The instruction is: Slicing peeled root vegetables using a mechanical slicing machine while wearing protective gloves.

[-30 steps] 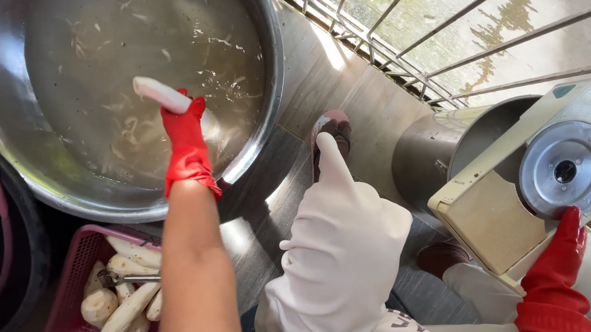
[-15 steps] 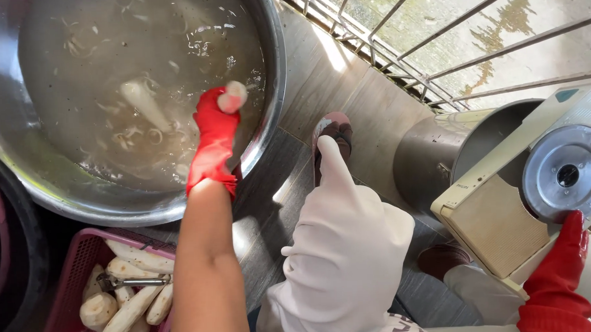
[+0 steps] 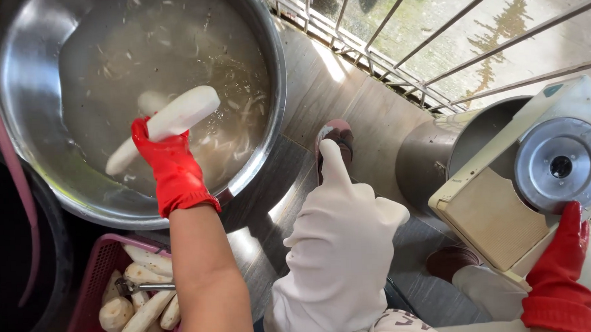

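At lower left, a pink basket (image 3: 93,284) of peeled roots is cut off. The left hand (image 3: 167,157) grips a white root (image 3: 169,121) over the water-filled basin (image 3: 272,68). At lower right, the right hand (image 3: 564,268), partly cropped, rests against a slicer (image 3: 500,211); its grip is unclear.

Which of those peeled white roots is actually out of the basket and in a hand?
The long peeled root gripped by the red-gloved left hand over the steel basin of cloudy water. The others lie piled in the pink basket, untouched.
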